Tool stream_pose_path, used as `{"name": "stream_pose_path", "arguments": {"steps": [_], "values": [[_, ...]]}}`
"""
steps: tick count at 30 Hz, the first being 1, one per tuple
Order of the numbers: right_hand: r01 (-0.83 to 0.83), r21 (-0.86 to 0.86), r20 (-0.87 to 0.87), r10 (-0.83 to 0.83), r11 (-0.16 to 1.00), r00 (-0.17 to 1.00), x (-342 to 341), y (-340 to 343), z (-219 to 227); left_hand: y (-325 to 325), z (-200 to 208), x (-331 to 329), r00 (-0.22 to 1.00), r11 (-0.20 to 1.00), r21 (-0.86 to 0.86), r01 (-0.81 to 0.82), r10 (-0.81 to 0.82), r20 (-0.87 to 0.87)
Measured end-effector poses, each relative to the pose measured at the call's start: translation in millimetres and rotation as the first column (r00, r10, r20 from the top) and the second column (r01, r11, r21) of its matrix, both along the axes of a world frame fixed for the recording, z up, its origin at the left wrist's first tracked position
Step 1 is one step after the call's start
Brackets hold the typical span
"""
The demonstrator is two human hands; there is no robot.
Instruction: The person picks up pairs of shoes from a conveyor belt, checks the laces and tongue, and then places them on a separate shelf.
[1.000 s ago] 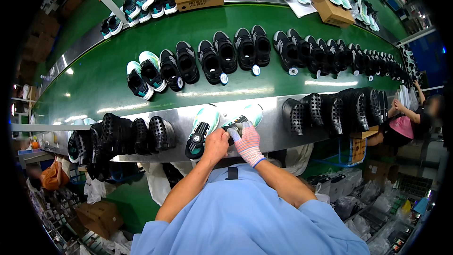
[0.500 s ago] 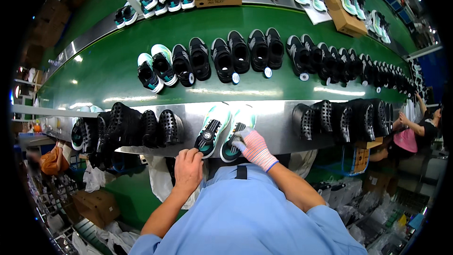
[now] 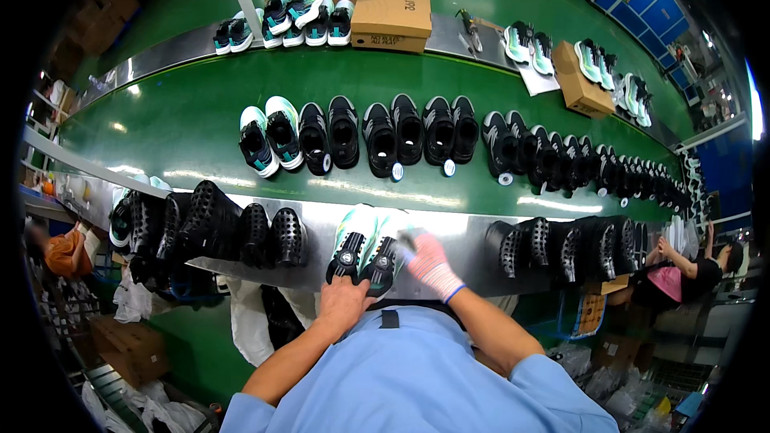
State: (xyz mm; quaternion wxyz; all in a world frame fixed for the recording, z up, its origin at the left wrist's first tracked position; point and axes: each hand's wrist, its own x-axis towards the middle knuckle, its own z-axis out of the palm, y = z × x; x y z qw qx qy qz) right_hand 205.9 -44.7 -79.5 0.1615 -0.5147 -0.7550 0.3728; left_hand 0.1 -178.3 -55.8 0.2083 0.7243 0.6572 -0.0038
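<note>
Two mint-and-white sneakers with black tongues, a left one [image 3: 350, 242] and a right one [image 3: 384, 252], stand side by side on the metal ledge in front of me, heels toward me. My bare left hand [image 3: 345, 305] is closed at their heels: its fingers curl over the left sneaker's heel and its thumb lies by the right one's. My right hand [image 3: 433, 266], in a striped knit glove, is just right of the right sneaker. Its fingertips are smeared by motion, and whether they touch the shoe is unclear.
Black studded massage-like forms [image 3: 210, 220] line the ledge at left, and more black studded forms [image 3: 565, 244] at right. Beyond, a green belt [image 3: 337, 192] carries a row of black shoes [image 3: 405, 124]. A shoebox [image 3: 391, 12] sits on the far ledge. Another person [image 3: 690, 273] works at far right.
The two sneakers have come together. My left hand has moved from beside the left shoe onto the heels. My right hand has come off the right shoe's tongue to its right side.
</note>
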Motion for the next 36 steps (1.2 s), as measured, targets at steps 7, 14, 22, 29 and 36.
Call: {"name": "stream_pose_path", "arguments": {"steps": [7,14,22,29,36], "values": [[-0.041,0.205,0.626,-0.099,0.978,0.774,32,180,32,-3,49,26,0.992,0.988,0.128,-0.092,0.081,0.092],[-0.235,0.198,0.810,-0.024,0.952,0.586,27,242,11,-6,95,50,0.963,0.970,0.093,-0.225,0.207,0.174],[-0.141,0.091,0.886,-0.015,0.986,0.463,20,240,30,-4,79,68,0.970,0.968,0.095,-0.233,0.224,0.092],[-0.060,0.103,0.857,-0.058,0.993,0.512,35,225,16,12,29,42,0.972,0.959,0.156,-0.235,0.229,0.055],[-0.021,0.069,0.901,-0.053,0.997,0.430,24,197,43,9,9,15,0.988,0.977,-0.148,-0.154,0.154,-0.014]]}}
